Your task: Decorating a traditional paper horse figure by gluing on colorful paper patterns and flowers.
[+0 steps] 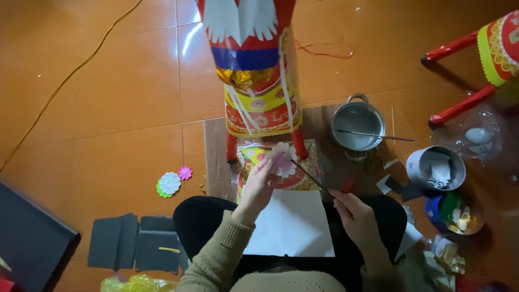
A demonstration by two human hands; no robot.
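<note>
My left hand (258, 184) holds a small paper flower (282, 159), pink and white, up in front of me. My right hand (348, 208) grips a thin dark stick (309, 175) whose tip touches the flower. Both hands hover over a white sheet of paper (294, 227) lying on my lap. Just beyond stands a tall colourful paper figure (257, 70) in red, blue, gold and yellow, with thin red legs.
A metal pot (357, 125) with a stick across it sits on a wooden board to the right. Further right are a tin of paper scraps (437, 167), a round container (453, 212) and plastic wrap. Paper flowers (172, 183) and dark grey sheets (132, 240) lie left on the orange tiles.
</note>
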